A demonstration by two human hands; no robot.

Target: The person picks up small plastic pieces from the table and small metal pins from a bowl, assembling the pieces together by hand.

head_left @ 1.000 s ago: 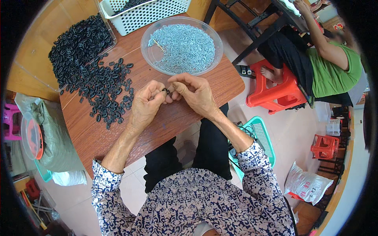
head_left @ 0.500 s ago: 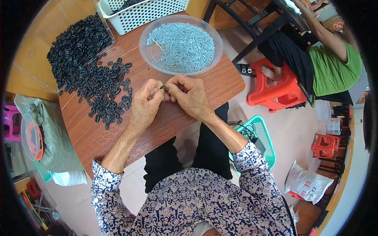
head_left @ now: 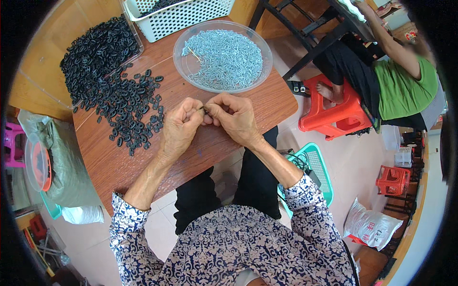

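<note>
Above the wooden table (head_left: 107,169), the fingertips of my left hand (head_left: 182,125) and my right hand (head_left: 234,118) meet. Pinched between them is a small dark piece (head_left: 205,110), mostly hidden by the fingers. Both hands are closed. To their left, a loose heap of small black oval parts with holes (head_left: 131,112) spreads across the tabletop. Just beyond my hands stands a round clear plastic tub (head_left: 183,71). Many small, thin, pale-blue metallic pins (head_left: 229,57) fill it, and a thin yellowish stick (head_left: 193,54) lies on top of them.
A white perforated basket (head_left: 186,18) stands at the table's far edge. On the right, a person in green (head_left: 405,88) sits near a red stool (head_left: 334,112). A teal basket (head_left: 320,167) with cables is on the floor. At left leans a green sack (head_left: 71,167).
My hands stay together around the small dark piece, with slight finger movement. The whole view has shifted a little, so the table things appear slightly lower and farther right.
</note>
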